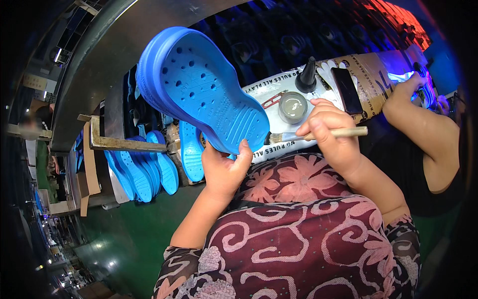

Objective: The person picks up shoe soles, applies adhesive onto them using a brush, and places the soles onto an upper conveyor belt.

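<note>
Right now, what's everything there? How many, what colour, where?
Shoe sole: one, blue, upper middle
Brush: one, tan, right of sole
Jar: one, clear, above brush
Bottle: one, black, behind jar
Slim object: one, red, left of jar
Phone: one, black, right of bottle
Glove: at least one, white, beside phone
Other soles: several, blue, at left
Wooden bar: one, brown, left
Co-worker's arm: one, bare, far right
Left hand: one, bare, holding sole
Right hand: one, bare, holding brush

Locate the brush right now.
Head view, right of centre: the brush is in the right hand, its bristles beside the blue shoe sole, near the round jar.
</note>
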Action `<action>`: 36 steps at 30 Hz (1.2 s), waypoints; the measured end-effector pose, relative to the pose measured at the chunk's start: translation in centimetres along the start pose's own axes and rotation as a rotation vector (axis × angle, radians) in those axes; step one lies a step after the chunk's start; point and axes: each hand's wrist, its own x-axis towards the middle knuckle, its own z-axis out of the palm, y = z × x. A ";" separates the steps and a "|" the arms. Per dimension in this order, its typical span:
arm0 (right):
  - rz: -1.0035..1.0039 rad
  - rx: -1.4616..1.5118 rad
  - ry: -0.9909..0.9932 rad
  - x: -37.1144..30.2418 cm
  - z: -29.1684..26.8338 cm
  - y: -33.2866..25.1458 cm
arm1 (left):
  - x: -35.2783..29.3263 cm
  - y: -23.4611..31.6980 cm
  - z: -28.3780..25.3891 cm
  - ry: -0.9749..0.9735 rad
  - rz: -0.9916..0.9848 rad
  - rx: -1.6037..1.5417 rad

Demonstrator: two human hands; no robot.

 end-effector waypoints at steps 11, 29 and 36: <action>-0.138 -0.206 -0.008 0.0 1.5 -0.2 | -0.6 -0.4 -0.6 0.020 0.241 0.146; -0.185 -0.282 -0.044 0.4 1.6 -0.2 | -0.4 -1.7 -0.7 0.044 0.304 0.210; -0.178 -0.244 -0.085 0.2 1.7 0.1 | -0.3 -2.2 -0.6 0.045 0.382 0.207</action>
